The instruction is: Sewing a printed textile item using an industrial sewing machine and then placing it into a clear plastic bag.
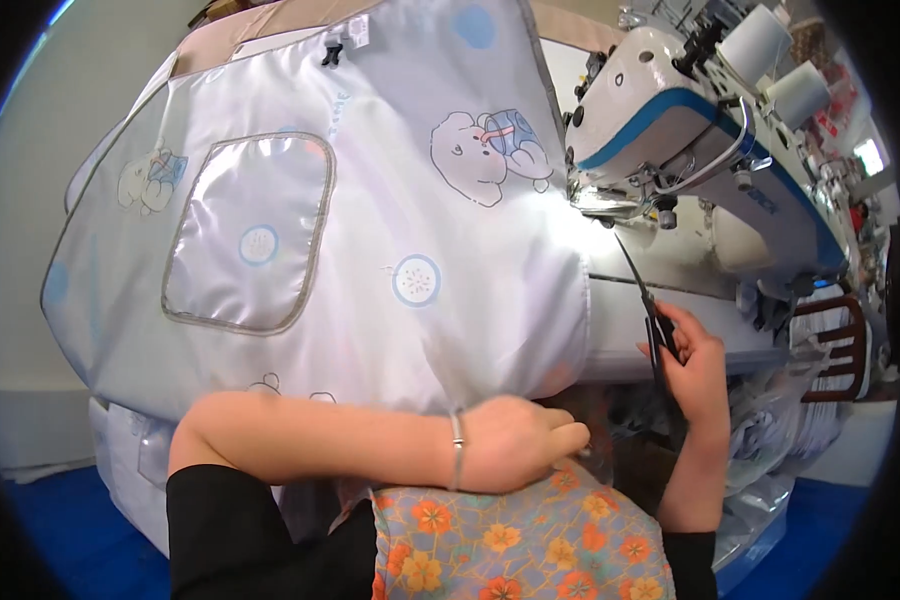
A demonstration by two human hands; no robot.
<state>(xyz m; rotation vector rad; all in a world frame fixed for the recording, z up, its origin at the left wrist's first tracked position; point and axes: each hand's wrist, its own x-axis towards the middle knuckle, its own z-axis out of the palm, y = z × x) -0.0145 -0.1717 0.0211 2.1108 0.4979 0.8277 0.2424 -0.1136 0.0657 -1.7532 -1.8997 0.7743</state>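
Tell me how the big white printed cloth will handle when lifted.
Probably floppy: the cloth shows soft ripples and creases. It may feel slippery, given its satiny sheen. The grey-edged panel might bend less easily, since its bound border looks thicker.

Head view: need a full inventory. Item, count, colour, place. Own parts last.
Printed fabric: 1, white with bear and blue circle prints, spread across left and centre
Pocket: 1, silvery white with grey edging, on the fabric's left part
Clip: 1, black, near the fabric's top edge
Sewing machine: 1, white and blue, upper right
Thread cones: 2, white, top right
Scissors: 1, dark, in the right hand
Chair: 1, brown, far right
Clear plastic: count unclear, lower right
Floor: blue, lower corners
Flowered cloth: 1, greyish with orange and yellow flowers, bottom centre
Bracelet: 1, silvery, left wrist
Sleeves: 2, black, bottom
Hands: 2, bare; left hand curled by the fabric's lower edge, right at scissors
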